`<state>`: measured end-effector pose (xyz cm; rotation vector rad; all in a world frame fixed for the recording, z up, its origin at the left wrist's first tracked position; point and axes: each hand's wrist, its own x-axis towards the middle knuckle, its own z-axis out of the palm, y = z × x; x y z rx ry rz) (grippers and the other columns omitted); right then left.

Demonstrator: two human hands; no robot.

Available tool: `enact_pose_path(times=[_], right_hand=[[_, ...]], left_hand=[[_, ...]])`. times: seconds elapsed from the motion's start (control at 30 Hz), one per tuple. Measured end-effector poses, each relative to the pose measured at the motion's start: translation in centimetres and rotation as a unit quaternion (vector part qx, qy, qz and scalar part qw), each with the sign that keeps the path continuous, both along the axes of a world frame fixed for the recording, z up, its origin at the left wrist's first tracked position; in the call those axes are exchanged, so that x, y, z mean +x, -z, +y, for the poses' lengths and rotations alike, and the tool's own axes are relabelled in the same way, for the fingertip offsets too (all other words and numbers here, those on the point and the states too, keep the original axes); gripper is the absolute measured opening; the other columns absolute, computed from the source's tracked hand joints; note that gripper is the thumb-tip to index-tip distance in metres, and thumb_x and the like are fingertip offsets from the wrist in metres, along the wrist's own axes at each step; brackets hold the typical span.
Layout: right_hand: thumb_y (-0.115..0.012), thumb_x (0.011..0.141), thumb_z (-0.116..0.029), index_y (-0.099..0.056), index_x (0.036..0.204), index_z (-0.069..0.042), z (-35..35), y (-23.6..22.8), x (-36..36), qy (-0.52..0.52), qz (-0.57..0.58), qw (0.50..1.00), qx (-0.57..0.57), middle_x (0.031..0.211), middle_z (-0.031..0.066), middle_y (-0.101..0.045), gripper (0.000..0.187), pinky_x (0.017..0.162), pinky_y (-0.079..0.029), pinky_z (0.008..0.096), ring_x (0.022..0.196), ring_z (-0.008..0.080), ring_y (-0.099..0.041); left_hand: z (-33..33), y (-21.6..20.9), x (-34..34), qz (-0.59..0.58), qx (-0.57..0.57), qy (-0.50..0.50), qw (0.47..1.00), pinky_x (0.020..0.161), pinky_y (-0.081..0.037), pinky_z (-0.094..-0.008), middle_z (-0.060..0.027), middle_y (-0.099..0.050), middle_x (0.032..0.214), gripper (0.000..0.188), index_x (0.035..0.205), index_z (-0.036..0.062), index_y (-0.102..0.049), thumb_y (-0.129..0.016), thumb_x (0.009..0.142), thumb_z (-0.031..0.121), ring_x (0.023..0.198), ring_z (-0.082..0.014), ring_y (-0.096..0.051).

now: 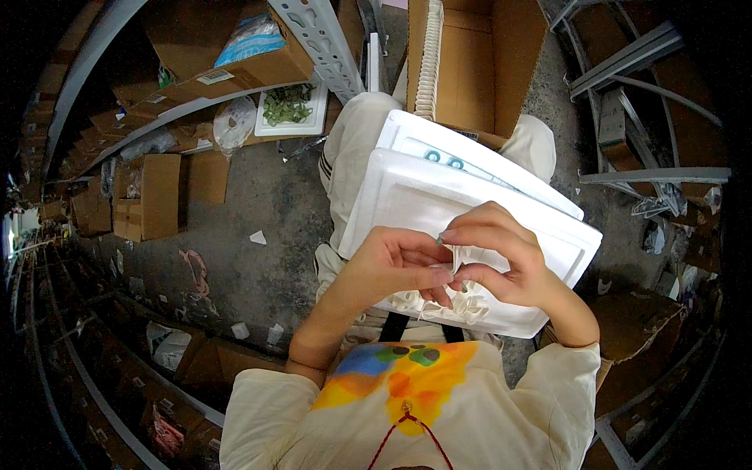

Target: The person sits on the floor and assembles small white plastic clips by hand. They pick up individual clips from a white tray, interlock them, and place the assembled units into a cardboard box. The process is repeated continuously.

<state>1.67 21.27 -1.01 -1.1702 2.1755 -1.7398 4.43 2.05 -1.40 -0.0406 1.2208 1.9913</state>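
A small, thin white strip-like piece (457, 255) is pinched between the fingertips of my left hand (399, 262) and my right hand (505, 254). My fingers partly cover it, so its exact kind cannot be made out. Both hands are closed on it above a white foam tray (415, 192) resting across my lap. Several loose white curled pieces (462, 307) lie at the tray's near edge, under my hands. A second white tray (409, 133) sits beneath the first, with teal ring shapes (443, 160) showing on it.
An open cardboard box (474, 47) stands beyond my knees, a row of thin white items (428, 66) along its left side. Shelving at left bears boxes, a clear roll (234, 125) and a white tray with green pieces (287, 106). Another carton (149, 196) is on the floor.
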Motion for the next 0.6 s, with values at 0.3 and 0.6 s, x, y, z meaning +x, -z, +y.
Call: enact_pose_path(times=[0.3,0.6], right_hand=[[-0.064,0.062,-0.013,-0.052,0.101,0.002,-0.16,0.25,-0.16,0.028,0.168,0.983,0.073,0.099,0.0128,-0.056,0.043,0.071,-0.045,0.0329,0.083,0.0265,-0.055],[-0.063,0.063,-0.015,-0.053,0.100,0.002,-0.34,-0.09,-0.70,-0.017,0.188,0.978,0.090,0.097,0.0137,-0.056,0.042,0.073,-0.045,0.0323,0.087,0.0263,-0.055]], left_hand=[[-0.14,0.39,0.09,-0.006,-0.011,0.000,1.000,0.056,-0.045,-0.0194,-0.0117,-0.061,0.076,0.016,0.085,-0.0047,-0.055,-0.060,0.074,0.005,0.066,-0.0158,-0.061],[0.41,0.75,0.05,0.008,-0.022,-0.024,0.999,0.064,-0.046,-0.0214,-0.0092,-0.061,0.076,0.016,0.084,-0.0041,-0.057,-0.064,0.070,0.002,0.071,-0.0128,-0.058]])
